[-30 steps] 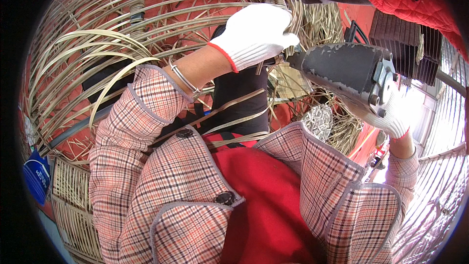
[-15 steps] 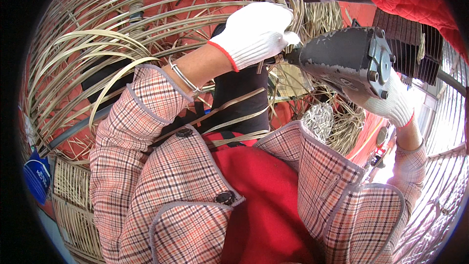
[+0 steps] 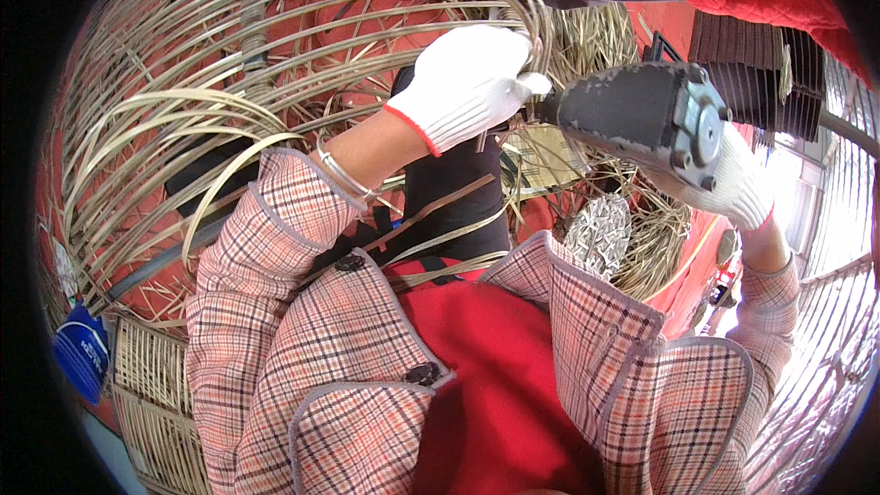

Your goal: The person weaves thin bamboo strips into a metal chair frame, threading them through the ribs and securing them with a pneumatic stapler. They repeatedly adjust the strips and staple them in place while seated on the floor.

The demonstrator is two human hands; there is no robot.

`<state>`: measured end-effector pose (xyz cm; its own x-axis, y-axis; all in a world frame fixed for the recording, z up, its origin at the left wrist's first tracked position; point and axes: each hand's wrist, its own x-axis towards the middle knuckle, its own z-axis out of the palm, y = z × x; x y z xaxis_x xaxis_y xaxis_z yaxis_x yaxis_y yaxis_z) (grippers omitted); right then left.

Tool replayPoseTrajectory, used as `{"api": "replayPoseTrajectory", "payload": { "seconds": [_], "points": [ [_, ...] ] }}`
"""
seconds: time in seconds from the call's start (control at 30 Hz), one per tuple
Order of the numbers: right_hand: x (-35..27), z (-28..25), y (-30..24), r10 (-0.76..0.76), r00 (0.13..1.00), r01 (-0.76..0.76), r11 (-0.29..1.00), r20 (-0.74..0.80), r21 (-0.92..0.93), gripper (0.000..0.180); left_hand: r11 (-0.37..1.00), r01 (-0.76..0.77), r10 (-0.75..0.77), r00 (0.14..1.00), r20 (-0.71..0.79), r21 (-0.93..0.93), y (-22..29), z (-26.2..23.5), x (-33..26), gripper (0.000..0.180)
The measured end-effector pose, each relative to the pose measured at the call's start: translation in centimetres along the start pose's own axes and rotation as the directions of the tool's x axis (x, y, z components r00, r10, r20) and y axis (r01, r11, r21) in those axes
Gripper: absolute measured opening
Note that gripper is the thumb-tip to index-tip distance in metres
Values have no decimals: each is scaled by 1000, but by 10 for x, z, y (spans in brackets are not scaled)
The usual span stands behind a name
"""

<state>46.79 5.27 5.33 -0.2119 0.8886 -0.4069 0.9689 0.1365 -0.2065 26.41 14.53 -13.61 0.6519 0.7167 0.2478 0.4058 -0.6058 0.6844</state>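
White-gloved left hand (image 3: 467, 82) grips rattan strands (image 3: 527, 9).

- left hand (image 3: 472, 82): white knit glove, red cuff trim
- right hand (image 3: 733, 188): white glove too
- power tool (image 3: 642, 119): dark grey, speckled body
- cane strips (image 3: 183, 119): pale straw yellow
- jacket sleeves (image 3: 275, 312): pink-and-cream plaid, dark check lines (grey edging)
- apron (image 3: 495, 385): plain red
- bangles (image 3: 344, 174): silver
- container (image 3: 81, 348): blue

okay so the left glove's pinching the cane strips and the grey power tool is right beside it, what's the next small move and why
Probably ease the grey power tool nose onto the cane strips, since the left hand already grips them and the right hand holds the tool level just beside.
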Motion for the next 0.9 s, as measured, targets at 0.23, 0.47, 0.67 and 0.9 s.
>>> {"api": "replayPoseTrajectory", "payload": {
  "seconds": [0.23,0.47,0.67,0.9],
  "points": [
    [-67,38,12,477,878,-435,761,40,482,54,968,29,-23,999,27,-250,-5,-5,-10,44],
    [-91,118,35,327,938,-219,820,-119,528,65,991,-77,62,989,-134,-113,-30,1,-20,42],
    [-92,155,31,485,869,-226,564,-97,794,59,844,76,-109,994,-31,-530,-34,-18,-14,30],
    [-87,156,34,449,892,-236,551,-46,801,54,771,386,-351,921,168,-507,-23,-50,-19,23]
  ]
}}
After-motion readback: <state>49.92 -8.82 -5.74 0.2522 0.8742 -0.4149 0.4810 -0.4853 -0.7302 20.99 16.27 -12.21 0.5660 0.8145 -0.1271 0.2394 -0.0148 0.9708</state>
